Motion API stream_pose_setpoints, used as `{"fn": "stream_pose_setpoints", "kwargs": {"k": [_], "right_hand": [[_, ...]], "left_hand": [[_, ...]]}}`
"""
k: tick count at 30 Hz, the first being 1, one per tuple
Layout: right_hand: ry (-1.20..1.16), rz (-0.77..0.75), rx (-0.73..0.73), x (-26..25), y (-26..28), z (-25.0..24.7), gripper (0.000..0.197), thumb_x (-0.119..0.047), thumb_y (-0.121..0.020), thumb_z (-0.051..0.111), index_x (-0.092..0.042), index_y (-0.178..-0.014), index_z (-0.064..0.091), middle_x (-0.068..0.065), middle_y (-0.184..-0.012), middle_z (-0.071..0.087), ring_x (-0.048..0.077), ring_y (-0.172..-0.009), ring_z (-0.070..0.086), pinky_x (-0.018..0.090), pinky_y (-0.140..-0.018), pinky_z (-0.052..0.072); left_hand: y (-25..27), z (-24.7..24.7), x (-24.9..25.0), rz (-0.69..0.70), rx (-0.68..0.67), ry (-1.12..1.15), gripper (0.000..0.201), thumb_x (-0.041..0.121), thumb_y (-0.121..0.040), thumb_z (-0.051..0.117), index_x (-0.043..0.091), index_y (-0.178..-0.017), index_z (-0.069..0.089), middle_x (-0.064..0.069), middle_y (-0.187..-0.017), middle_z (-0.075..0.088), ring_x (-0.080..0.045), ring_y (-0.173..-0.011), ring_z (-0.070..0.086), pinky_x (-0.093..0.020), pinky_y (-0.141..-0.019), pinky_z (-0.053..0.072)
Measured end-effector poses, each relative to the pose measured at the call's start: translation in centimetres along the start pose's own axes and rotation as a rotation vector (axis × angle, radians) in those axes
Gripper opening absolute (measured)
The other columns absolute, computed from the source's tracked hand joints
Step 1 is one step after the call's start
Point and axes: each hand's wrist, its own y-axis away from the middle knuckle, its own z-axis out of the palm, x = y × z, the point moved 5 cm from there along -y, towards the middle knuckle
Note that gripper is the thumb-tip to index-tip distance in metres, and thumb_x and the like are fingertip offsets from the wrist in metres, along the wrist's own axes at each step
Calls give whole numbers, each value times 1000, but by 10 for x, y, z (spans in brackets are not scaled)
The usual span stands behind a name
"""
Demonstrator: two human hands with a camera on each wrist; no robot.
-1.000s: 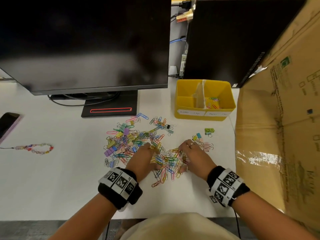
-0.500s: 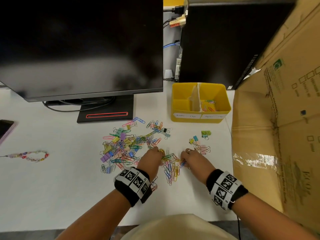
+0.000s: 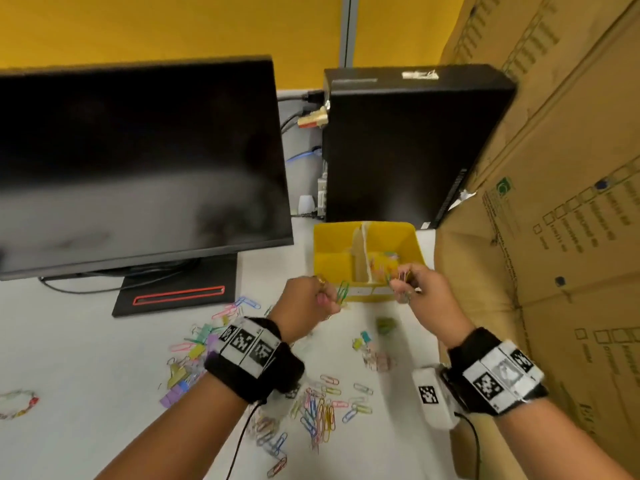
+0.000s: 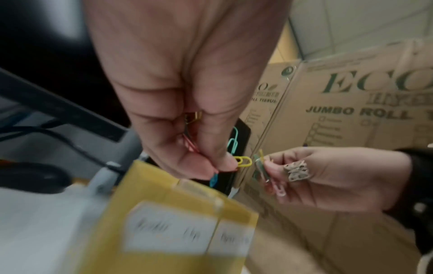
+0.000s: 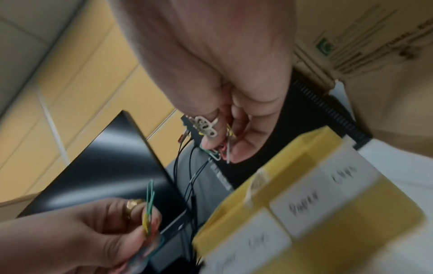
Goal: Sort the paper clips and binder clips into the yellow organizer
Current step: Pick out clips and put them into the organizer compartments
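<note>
Carrying pinched paper clips to the yellow organizer (image 3: 367, 233).
Left hand (image 3: 304, 304) and right hand (image 3: 420, 294) each clamping paper clips (image 4: 243, 161), nearing the front wall for release, presumably into the right compartment.

Organizer (image 3: 332, 268) btwn monitor (image 3: 138, 161) & box (image 3: 554, 237) — clips (image 3: 322, 414) in front

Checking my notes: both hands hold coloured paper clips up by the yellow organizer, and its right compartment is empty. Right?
Not quite: the yellow plastic organizer already has coloured clips in its right compartment, as the head view shows. The left hand and right hand do hold coloured paper clips.
</note>
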Motion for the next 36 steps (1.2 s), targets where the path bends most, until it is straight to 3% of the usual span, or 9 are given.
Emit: {"fn": "stream_pose_setpoints", "kwargs": {"k": [3,5,9,13,17,21,25,28,36], "right_hand": [[118,9,179,-2,-46,-22,14,-9,-84,61,-18,-74,57,14,-70,63,29,-72,60,42,-72,49],[241,73,206,3,-68,-28,7,-12,-85,61,-6,-87,62,16,-81,66,27,-78,59,35,-74,46],[393,229,-98,31,-84,-14,28,-20,-93,49,0,-107,62,26,-107,65,37,-100,59,43,-91,47],[313,173,-147,34,-70,-14,27,-15,-92,50,-4,-116,59,24,-117,63,38,-110,57,49,-98,45],[138,-1,-62,9,-42,-8,15,-8,-86,60,-10,-100,66,8,-95,68,22,-89,63,32,-85,51],[172,-104,-323,-12,-8,42,11,-4,-85,60,-9,-89,69,6,-89,68,15,-81,59,21,-76,44],[415,-176,-535,-10,3,116,33,3,-91,43,-4,-119,58,17,-128,58,26,-117,52,28,-98,38],[578,-246,-653,-11,7,154,51,11,-87,34,-6,-135,40,16,-145,39,30,-132,38,35,-110,31],[821,-345,-627,5,9,181,26,8,-86,43,0,-104,60,19,-110,57,34,-107,47,40,-90,44]], "left_hand": [[-46,0,50,67,68,109,29,-9,-84,51,11,-62,53,5,-61,50,0,-51,49,-1,-48,38],[-79,9,74,86,125,130,10,-5,-83,58,1,-76,61,2,-62,49,-6,-55,53,-5,-52,39],[-123,38,78,-13,32,-100,22,16,-87,63,0,-101,65,-16,-104,69,-30,-101,62,-33,-87,47],[-119,40,73,67,-105,-149,33,13,-97,46,1,-127,54,-17,-133,55,-31,-126,49,-34,-107,36],[-81,-4,39,120,57,24,31,7,-91,54,6,-122,59,-4,-118,63,-17,-108,58,-29,-100,43],[-40,-25,-38,8,144,-199,22,4,-89,55,8,-107,68,-10,-111,68,-16,-93,60,-24,-91,46],[-29,3,-122,-132,-161,-628,53,-4,-89,37,9,-140,37,-14,-150,31,-27,-140,29,-32,-117,26],[-21,17,-157,-118,-258,-796,65,0,-91,34,13,-149,8,-10,-159,6,-26,-148,6,-39,-121,21],[7,36,-160,-137,-267,-860,70,-3,-88,29,11,-148,-3,-8,-159,-9,-27,-148,0,-41,-120,21]]}}
